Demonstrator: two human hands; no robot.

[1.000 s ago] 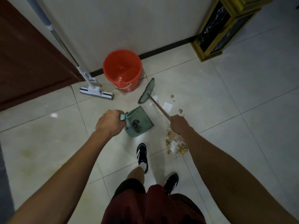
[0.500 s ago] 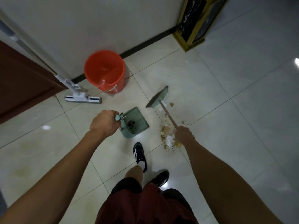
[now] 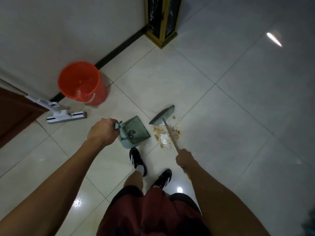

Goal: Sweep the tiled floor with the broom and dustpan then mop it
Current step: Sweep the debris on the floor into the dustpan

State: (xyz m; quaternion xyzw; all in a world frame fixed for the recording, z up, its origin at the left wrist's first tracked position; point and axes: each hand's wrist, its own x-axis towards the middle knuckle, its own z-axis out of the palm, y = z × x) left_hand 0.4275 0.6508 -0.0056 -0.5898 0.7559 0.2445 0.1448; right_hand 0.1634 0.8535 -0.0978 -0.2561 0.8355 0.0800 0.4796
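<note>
Count from my end: one broom, one dustpan, one mop, one red bucket, one debris pile, two black shoes.

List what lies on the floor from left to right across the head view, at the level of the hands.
Mop head → left hand → dustpan → debris pile → right hand gripping the broom handle.

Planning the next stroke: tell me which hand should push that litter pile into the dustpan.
Right. The right hand holds the broom, whose head sits just behind the litter pile. The left hand is busy gripping the dustpan, which stands just left of the pile.
</note>
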